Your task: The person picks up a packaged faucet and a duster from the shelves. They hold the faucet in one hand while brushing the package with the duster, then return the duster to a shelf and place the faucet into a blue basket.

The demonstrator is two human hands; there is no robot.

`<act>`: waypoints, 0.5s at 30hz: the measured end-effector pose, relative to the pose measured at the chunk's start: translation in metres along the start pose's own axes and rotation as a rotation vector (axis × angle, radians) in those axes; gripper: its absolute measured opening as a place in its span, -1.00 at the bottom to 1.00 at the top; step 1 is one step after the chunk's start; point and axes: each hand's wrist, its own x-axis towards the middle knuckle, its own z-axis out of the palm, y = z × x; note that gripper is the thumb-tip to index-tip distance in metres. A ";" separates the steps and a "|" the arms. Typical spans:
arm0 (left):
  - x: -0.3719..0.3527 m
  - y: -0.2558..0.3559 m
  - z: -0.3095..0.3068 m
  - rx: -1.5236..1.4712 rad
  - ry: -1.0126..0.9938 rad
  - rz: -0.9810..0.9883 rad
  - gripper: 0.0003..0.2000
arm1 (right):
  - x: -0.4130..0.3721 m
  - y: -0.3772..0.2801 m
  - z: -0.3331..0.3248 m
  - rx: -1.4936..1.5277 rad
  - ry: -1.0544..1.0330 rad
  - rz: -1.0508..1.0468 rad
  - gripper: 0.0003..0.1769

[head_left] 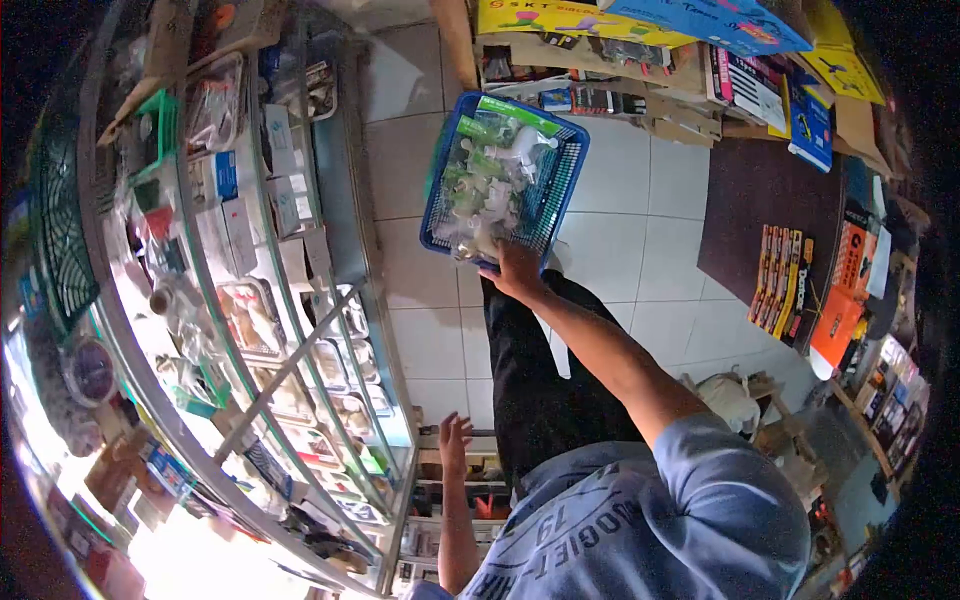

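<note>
Floor (612, 175): pale square tiles, with bare stretches to the left and right of the basket (571, 170).
Glass case (350, 200): runs along the left of the basket and back toward me, its shelves crowded with trays (250, 318) (glare whites out its near end).
Boxes (585, 22): stacked beyond the basket's far rim, mostly yellow and blue.
Brown panel (765, 215): well to the right of the basket, with packs (780, 285) in yellow and orange along its near end.
Basket: blue, mesh-sided, out in front of me, with clear bags (485, 190) of white and green pieces inside; whether anything bears it from below, I can't tell.
Right hand (517, 270): grasping the basket's near rim.
Left hand (455, 441): released, fingers loosely spread, nearer me than the basket and beside the case.
Edges: the basket's far rim sits close to the boxes; a narrower strip of tile parts its left rim from the case.
Open room: widest right of the basket, toward the panel; my trousers (530, 380) fill the near side.
</note>
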 end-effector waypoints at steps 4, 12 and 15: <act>0.028 0.061 0.065 0.041 -0.107 0.156 -0.51 | 0.002 0.007 -0.021 -0.028 -0.073 -0.057 -0.50; 0.108 0.195 0.123 -0.159 -0.264 0.213 -0.34 | 0.003 -0.012 -0.076 0.370 -0.217 -0.066 -0.62; 0.116 0.241 0.125 -0.278 -0.300 -0.095 -0.34 | -0.004 -0.027 -0.092 0.340 -0.270 -0.175 -0.68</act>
